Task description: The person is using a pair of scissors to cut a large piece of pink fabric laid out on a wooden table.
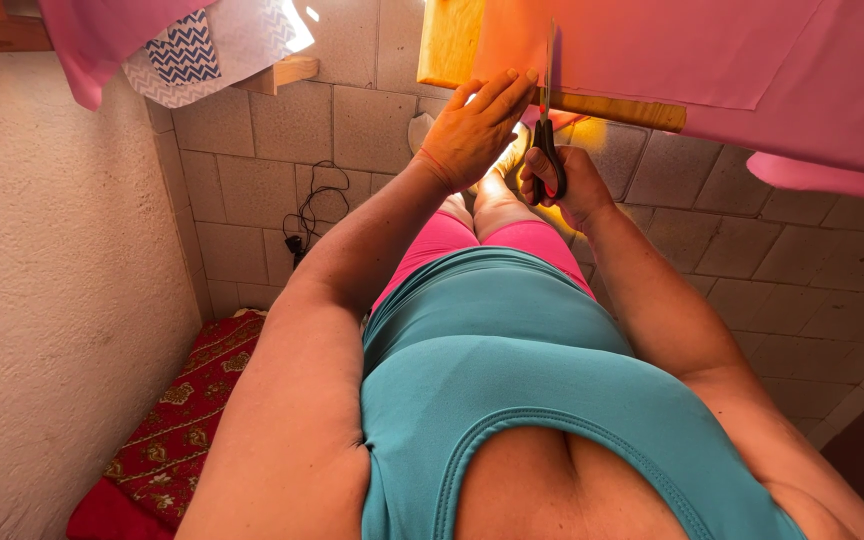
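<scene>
Two hands (474,132), scissors (548,120), pink fabric (652,50)

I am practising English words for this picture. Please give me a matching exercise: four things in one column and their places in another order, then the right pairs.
Things:
1. scissors
2. left hand
3. red patterned rug
4. black cable

Places:
A. flat on the pink fabric
B. on the tiled floor, lower left
C. in the right hand
D. by the wall, on the tiles

Pairs: 1-C, 2-A, 3-B, 4-D
</scene>
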